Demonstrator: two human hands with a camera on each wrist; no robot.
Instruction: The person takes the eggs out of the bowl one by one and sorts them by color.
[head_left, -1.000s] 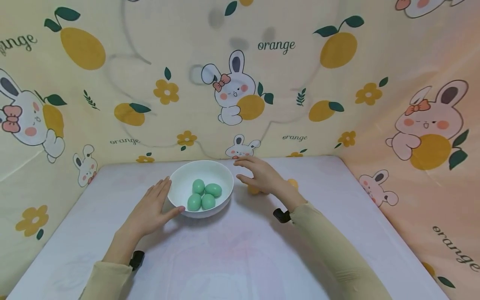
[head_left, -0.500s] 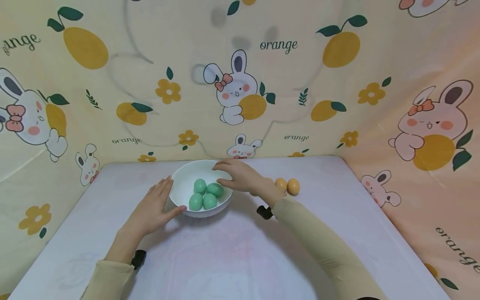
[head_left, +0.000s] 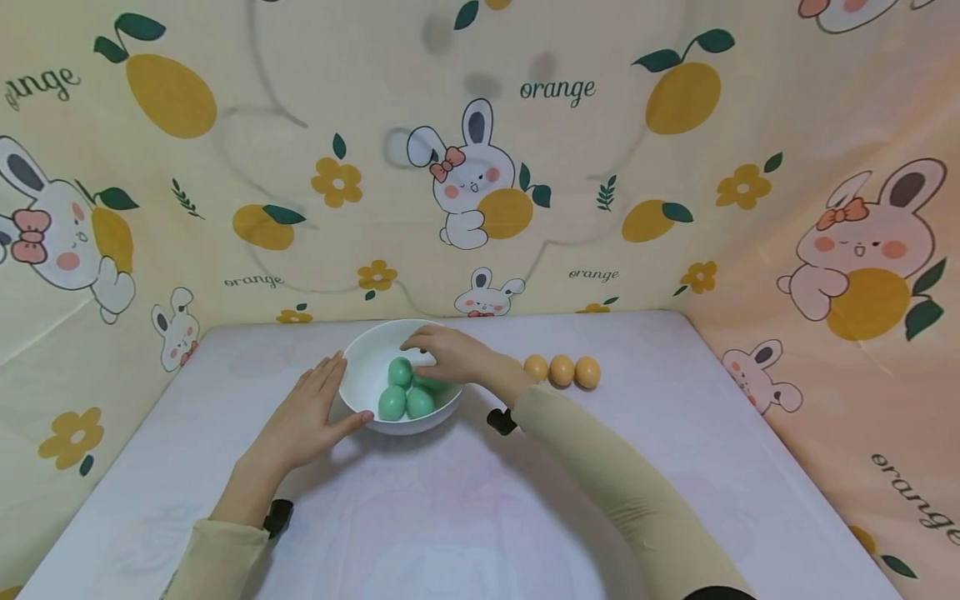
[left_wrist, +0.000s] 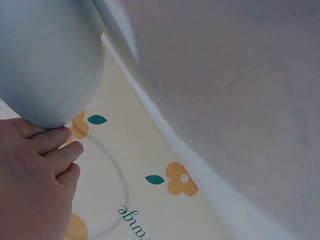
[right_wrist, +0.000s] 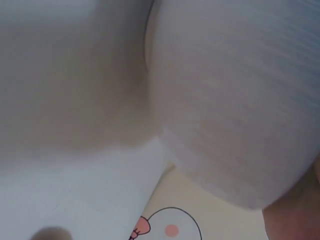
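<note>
A white bowl (head_left: 360,367) stands on the table with several green eggs (head_left: 392,403) in it. My left hand (head_left: 296,425) rests on the bowl's left side, straight fingers against the wall and thumb at the near rim. In the left wrist view, those fingertips (left_wrist: 69,150) touch the outside of the bowl (left_wrist: 45,70). My right hand (head_left: 461,358) reaches over the right rim into the bowl, thumb and forefinger apart. Under it one green egg is partly covered. The right wrist view shows mostly the bowl's outer wall (right_wrist: 225,100).
Three yellow-orange eggs (head_left: 562,371) lie in a row on the white table (head_left: 480,500), right of the bowl. A patterned cloth wall (head_left: 375,100) with rabbits and oranges rises behind and at both sides.
My right hand has moved left from beside the bowl to over the green eggs, uncovering the row of yellow-orange eggs. My left hand stays at the rim.
</note>
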